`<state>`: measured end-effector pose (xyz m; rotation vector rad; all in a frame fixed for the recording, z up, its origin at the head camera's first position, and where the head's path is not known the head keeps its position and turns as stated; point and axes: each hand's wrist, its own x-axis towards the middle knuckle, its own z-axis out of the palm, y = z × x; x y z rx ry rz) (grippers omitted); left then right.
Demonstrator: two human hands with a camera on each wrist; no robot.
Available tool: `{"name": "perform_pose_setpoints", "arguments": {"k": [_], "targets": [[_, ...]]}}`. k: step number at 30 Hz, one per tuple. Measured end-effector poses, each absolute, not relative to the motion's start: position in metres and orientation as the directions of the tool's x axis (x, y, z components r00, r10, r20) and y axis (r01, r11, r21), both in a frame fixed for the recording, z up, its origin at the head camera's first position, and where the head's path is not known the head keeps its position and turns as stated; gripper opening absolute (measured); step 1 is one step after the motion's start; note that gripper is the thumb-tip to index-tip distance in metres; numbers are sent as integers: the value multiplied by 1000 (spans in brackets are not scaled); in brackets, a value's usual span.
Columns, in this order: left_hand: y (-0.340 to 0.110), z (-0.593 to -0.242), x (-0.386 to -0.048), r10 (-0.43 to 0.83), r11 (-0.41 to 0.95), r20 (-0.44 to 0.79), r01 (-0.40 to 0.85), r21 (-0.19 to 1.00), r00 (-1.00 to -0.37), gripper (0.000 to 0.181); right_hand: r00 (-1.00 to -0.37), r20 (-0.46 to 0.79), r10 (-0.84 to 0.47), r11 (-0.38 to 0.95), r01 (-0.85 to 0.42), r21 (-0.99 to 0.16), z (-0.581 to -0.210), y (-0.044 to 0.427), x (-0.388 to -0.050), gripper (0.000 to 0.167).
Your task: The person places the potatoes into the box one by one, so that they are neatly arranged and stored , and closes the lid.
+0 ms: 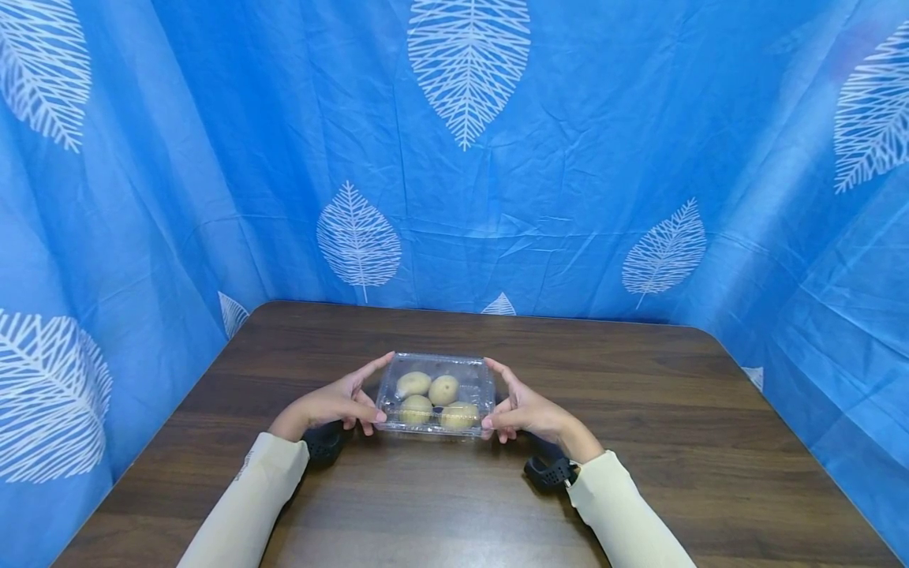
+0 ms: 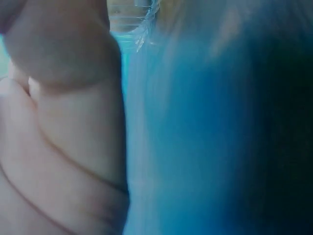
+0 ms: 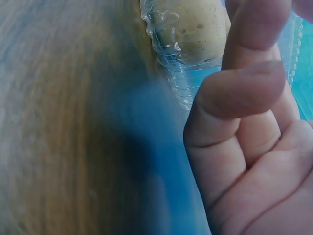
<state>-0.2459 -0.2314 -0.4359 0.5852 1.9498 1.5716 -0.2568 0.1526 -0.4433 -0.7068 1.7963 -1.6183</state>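
A clear plastic container [image 1: 442, 357] with its lid down is at the middle of the table in the head view, with several pale yellow potatoes [image 1: 443, 390] inside. My left hand [image 1: 339, 402] grips its left end, thumb by the near corner and index finger reaching to the far corner. At the other end my right hand [image 1: 527, 409] holds it the same way. The right wrist view shows curled fingers beside the container's wavy rim [image 3: 152, 29] and one potato [image 3: 195, 34]. In the left wrist view, fingers hide most of the container. Whether its base touches the table, I cannot tell.
The dark brown wooden table [image 1: 639, 410] extends around the container, with rounded far corners. Behind it and along both sides hangs a blue curtain [image 1: 568, 158] with white leaf prints. A black strap [image 1: 550, 473] sits at my right wrist, another [image 1: 325, 443] at my left.
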Motion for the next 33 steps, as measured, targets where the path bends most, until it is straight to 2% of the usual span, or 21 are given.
{"name": "perform_pose_setpoints", "arguments": {"k": [8, 16, 27, 33], "targets": [[-233, -438, -246, 646, 202, -129, 6, 979, -753, 115, -696, -80, -713, 82, 30, -996, -445, 149, -256, 114], [-233, -435, -245, 652, 176, -134, -23, 984, -746, 114, -693, -79, -717, 55, 57, -997, -445, 147, -257, 115], [-232, -436, -245, 639, 227, -164, -20, 974, -751, 114, -689, -113, -716, 80, 81, -994, -443, 147, -256, 114], [-230, -433, -243, 635, 287, -191, -1, 958, -749, 115, -677, -122, -725, 127, 43, -991, -440, 151, -256, 114]]}}
